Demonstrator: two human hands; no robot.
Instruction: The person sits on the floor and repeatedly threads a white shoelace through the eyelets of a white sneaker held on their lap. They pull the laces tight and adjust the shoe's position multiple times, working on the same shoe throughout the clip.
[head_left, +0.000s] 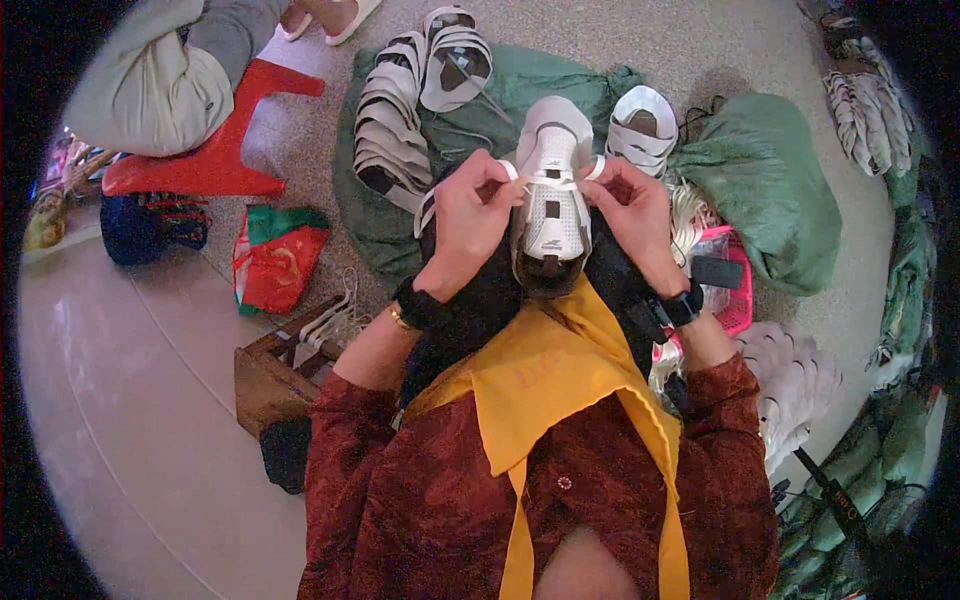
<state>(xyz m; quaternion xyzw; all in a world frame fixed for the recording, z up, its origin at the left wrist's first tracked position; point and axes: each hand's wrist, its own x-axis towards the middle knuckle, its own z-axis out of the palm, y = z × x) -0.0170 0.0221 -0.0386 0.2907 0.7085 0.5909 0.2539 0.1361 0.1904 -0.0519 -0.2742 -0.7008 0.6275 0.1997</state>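
In the head view, a white shoe upper (551, 208) is at the middle, upright on the page of the view, above the person's lap and between the two hands. Its perforated front faces up, and its dark-lined opening lies nearest the body. A white lace (549, 184) runs across it from one hand to the other.

The left hand (468, 215) pinches the lace between thumb and forefinger at the upper's left edge, the fingertips closed on it and the other fingers curled. The right hand (637, 212) mirrors this at the right edge — thumb and forefinger closed on the lace, a loop of it showing above them.

A yellow apron (570, 375) spreads over the lap below the upper. Beyond the hands, nested white uppers (388, 125) lie on a green sheet (545, 75) to the left, and a smaller stack (642, 128) sits just right of the held piece. Farther right are a bulging green sack (765, 195) and a pink basket (737, 290); to the left stand a wooden box (268, 378) and a red stool (245, 130).
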